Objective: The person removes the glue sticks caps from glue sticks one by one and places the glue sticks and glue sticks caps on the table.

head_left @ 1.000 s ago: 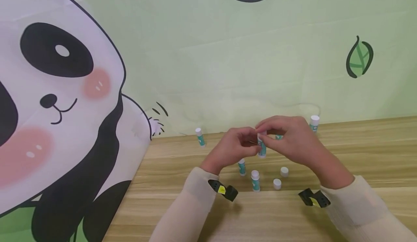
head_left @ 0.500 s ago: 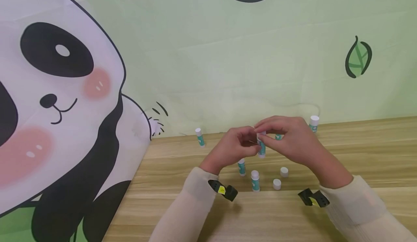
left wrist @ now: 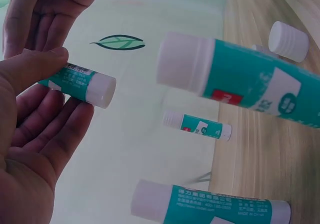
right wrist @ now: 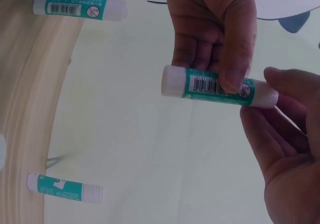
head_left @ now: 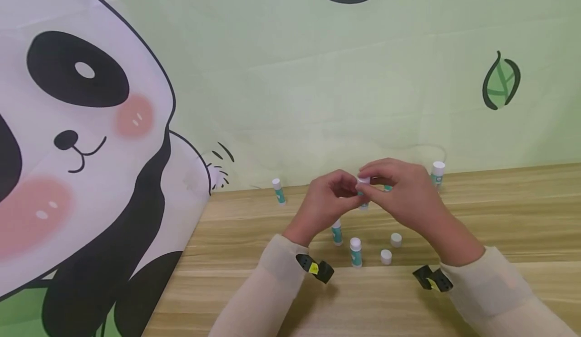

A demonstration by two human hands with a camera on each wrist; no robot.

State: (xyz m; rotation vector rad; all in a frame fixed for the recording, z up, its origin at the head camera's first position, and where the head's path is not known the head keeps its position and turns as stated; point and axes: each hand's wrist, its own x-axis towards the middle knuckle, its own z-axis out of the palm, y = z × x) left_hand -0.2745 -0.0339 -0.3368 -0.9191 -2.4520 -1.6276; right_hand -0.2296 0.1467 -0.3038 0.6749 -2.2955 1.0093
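Note:
Both hands hold one glue stick, white-ended with a teal label, above the table. My left hand grips its body, the thumb lying across the label. At the top end, my right hand pinches the white part between thumb and fingers. The right fingers hide some of that end in the head view. Below the hands, two more glue sticks stand upright on the table. Two loose white caps lie to their right.
Toward the back of the wood-grain table stand a glue stick on the left and another on the right. One more is partly hidden behind the right hand. A printed panda cloth hangs behind the table.
Both hands have risen slightly with the glue stick, and its lower end sits higher in the head view. The left hand has come a little closer to the right. The standing sticks and loose caps have stayed put.

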